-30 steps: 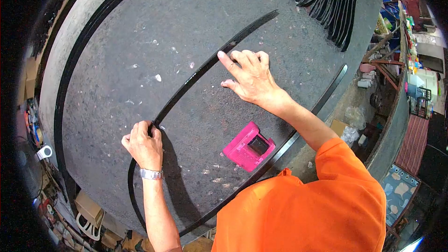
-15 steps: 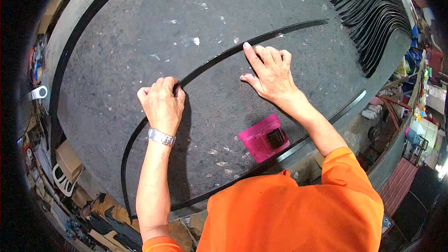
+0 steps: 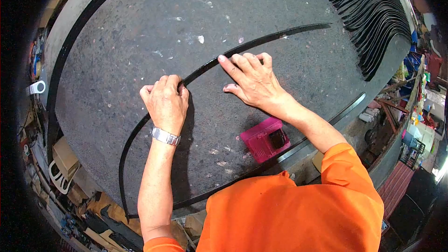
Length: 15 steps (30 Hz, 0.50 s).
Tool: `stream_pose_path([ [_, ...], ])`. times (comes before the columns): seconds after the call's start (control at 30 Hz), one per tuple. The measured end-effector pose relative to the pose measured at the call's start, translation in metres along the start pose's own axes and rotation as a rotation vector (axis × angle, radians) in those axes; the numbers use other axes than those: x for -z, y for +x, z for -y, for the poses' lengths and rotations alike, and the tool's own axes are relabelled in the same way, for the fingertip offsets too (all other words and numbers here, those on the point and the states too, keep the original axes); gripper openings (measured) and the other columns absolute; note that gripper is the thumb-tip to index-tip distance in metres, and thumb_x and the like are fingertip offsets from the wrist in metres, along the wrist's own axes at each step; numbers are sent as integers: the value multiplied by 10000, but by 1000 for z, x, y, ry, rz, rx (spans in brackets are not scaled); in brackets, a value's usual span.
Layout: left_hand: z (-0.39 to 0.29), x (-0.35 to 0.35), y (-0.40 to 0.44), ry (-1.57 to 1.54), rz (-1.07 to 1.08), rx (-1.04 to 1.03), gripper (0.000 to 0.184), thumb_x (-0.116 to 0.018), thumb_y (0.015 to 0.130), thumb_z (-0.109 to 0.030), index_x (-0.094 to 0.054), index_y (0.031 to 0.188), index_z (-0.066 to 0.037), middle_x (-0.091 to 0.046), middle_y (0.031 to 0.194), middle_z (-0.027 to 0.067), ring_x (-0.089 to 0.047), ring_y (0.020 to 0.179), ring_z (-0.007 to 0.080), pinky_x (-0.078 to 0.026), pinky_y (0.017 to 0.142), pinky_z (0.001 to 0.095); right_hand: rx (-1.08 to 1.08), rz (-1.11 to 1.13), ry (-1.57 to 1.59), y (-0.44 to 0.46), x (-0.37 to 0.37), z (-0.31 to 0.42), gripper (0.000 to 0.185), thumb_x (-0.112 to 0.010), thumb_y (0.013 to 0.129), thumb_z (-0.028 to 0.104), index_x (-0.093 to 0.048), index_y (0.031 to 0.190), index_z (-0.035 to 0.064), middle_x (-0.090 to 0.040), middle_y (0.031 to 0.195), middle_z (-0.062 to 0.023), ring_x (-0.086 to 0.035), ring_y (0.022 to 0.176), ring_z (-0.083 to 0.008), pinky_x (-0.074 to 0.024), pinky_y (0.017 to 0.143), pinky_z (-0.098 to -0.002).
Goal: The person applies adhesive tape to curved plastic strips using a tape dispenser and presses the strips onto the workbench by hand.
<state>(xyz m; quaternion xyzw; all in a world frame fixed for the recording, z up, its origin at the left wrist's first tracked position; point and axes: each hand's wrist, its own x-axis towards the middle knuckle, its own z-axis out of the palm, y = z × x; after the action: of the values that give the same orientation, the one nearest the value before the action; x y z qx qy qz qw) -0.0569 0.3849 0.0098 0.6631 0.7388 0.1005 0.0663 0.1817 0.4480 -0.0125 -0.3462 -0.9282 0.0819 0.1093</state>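
A long, narrow black strip (image 3: 289,31) curves across the dark table, from the upper right down past the table's lower left edge. My left hand (image 3: 165,102), with a metal watch at the wrist, pinches the strip near its middle, and its fingers hide that part. To the right, my right hand (image 3: 252,79) has its fingers apart, the index fingertip resting on the strip's surface and the thumb off it. The thumb and fingertips carry dark smudges. Below the right hand sits a pink plastic container (image 3: 252,143) with something black in its opening.
Many similar black strips (image 3: 368,18) lie fanned in a row at the upper right. Another dark band (image 3: 60,65) follows the table's left side. A flat metal bar (image 3: 347,108) lies along the near edge. Cardboard (image 3: 65,158) and clutter surround the table (image 3: 140,42).
My right hand has slid left and down along the strip, closer to my left hand. The left hand keeps its pinch at about the same spot. The camera view has shifted slightly.
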Motion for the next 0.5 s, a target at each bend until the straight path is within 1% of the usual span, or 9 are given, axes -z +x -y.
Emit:
stream_pose_path([
  [0.13,0,0,1,1,11,4,125,-714,790,-138,-697,900,-81,-690,895,66,-634,849,246,-372,851,390,-7,-8,1,-2,-1,-1,785,-711,809,485,-460,1457,120,-504,1221,-56,-468,1139,-218,-304,934,-442],
  [0.27,1,0,1,1,23,11,122,-714,790,-136,-697,898,-82,-689,893,65,-625,831,251,-372,851,391,-95,-18,-76,-9,3,-13,780,-701,807,492,-470,1449,113,-505,1217,-51,-464,1122,-226,-302,925,-441],
  [0.5,2,-2,0,21,15,6,134,-715,794,-139,-697,916,-87,-690,897,60,-612,824,247,-366,851,392,0,-21,-16,2,0,3,764,-699,812,477,-476,1449,118,-520,1189,-50,-478,1096,-217,-304,922,-433],
])
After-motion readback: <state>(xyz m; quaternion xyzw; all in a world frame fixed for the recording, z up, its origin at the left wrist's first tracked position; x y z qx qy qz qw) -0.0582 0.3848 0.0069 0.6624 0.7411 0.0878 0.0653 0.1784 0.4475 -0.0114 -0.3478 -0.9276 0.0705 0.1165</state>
